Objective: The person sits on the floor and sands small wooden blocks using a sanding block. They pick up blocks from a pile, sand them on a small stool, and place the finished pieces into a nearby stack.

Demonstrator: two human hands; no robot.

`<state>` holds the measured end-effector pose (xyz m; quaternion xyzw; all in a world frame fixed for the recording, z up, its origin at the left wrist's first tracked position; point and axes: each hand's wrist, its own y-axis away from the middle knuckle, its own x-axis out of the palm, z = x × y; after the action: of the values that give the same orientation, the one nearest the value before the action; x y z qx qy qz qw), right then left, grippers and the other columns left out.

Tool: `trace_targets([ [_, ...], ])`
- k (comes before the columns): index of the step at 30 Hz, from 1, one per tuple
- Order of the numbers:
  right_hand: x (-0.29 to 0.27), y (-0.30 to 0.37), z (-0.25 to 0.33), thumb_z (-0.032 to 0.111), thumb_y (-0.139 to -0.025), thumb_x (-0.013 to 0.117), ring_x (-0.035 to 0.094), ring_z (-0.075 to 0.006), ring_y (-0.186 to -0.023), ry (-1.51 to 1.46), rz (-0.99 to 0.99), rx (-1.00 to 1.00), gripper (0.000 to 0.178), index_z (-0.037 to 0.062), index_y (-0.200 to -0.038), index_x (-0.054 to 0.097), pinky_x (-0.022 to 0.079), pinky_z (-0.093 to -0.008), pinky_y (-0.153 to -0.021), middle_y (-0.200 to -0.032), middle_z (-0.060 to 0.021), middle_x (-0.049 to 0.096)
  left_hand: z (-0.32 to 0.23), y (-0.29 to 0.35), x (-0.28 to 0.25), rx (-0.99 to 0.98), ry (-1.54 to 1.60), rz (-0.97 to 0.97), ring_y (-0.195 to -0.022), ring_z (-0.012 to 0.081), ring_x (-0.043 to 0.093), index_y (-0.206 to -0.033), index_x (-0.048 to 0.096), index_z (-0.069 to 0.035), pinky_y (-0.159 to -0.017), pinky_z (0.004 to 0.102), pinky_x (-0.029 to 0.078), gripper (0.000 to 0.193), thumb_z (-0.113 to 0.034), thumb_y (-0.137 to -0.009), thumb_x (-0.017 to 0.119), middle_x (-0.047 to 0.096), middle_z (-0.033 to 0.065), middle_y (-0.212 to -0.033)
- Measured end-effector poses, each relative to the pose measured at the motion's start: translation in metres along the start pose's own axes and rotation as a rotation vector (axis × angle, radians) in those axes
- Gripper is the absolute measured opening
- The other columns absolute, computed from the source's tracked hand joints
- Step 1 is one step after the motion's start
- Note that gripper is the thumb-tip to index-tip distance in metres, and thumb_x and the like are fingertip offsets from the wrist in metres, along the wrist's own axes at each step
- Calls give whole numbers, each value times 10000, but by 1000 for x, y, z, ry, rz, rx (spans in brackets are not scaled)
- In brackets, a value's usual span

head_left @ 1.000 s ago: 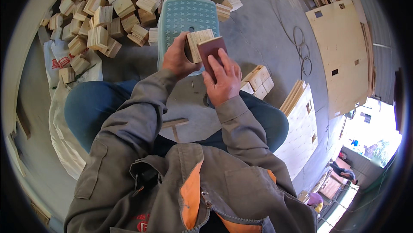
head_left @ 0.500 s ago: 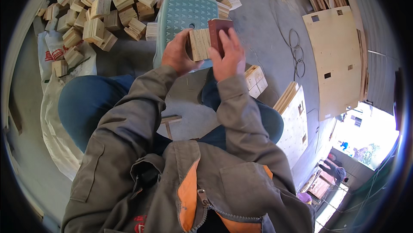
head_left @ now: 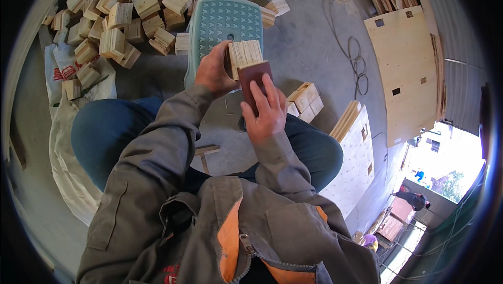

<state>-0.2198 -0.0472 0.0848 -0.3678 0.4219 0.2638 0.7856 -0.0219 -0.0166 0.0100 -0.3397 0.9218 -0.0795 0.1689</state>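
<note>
My left hand (head_left: 214,70) grips a layered plywood block (head_left: 245,52) from its left side, fingers and thumb around it, over the near end of a pale green plastic stool (head_left: 226,15). In my right hand (head_left: 268,112) is a reddish-brown sanding block (head_left: 255,69), tilted, its upper end against the plywood block's near right edge. My right fingers lie across its face, with the thumb on its left side. The plywood block's underside and the sanding block's far face are hidden.
Many loose plywood blocks (head_left: 119,15) are heaped at the far left, some on a white sack (head_left: 73,142). A few stacked blocks (head_left: 306,98) stand right of my knee. Notched boards (head_left: 353,153), a cable loop (head_left: 357,66) and a distant person (head_left: 414,199) are at right.
My right hand has drawn the sanding block down and toward me, from the plywood block's right side to its near edge. My left hand keeps its hold, the block tilting slightly.
</note>
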Motion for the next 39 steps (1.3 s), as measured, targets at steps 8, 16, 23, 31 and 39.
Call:
trace_targets([
  [8,47,-134,-16,249,-878,816,608,-374,-1302,123,52,78,554,211,-1423,727,474,-513,-1135,-1603,-47,586,9,2,0,0,-35,11,-1163,423,718,-1496,474,-101,-987,498,589,1012,-214,-639,999,709,205,-1294],
  [16,47,-162,-14,292,-912,789,593,-376,-1339,164,153,196,577,213,-1475,686,445,-523,-1162,-1634,-49,560,2,1,-2,-44,-18,50,-1169,421,707,-1481,494,-103,-1010,490,580,998,-209,-627,1000,710,186,-1288],
  [23,14,-32,10,242,-870,824,556,-422,-1303,71,51,29,608,184,-1461,691,455,-570,-1123,-1640,-51,540,4,-2,-1,-40,39,31,-1175,428,707,-1445,535,-93,-1004,499,584,923,-305,-678,1002,708,195,-1296],
  [31,6,7,15,205,-835,857,558,-428,-1306,0,-16,-23,615,175,-1432,713,457,-562,-1124,-1618,-78,569,8,-1,2,-59,50,23,-1209,442,688,-1439,564,-70,-1028,510,561,912,-385,-702,1001,697,224,-1318],
  [39,39,-84,5,229,-850,828,587,-379,-1284,56,16,-5,567,227,-1408,728,468,-541,-1104,-1568,-7,609,19,0,2,-30,61,5,-1198,403,724,-1515,473,-93,-1026,451,584,956,-244,-728,995,711,204,-1334],
])
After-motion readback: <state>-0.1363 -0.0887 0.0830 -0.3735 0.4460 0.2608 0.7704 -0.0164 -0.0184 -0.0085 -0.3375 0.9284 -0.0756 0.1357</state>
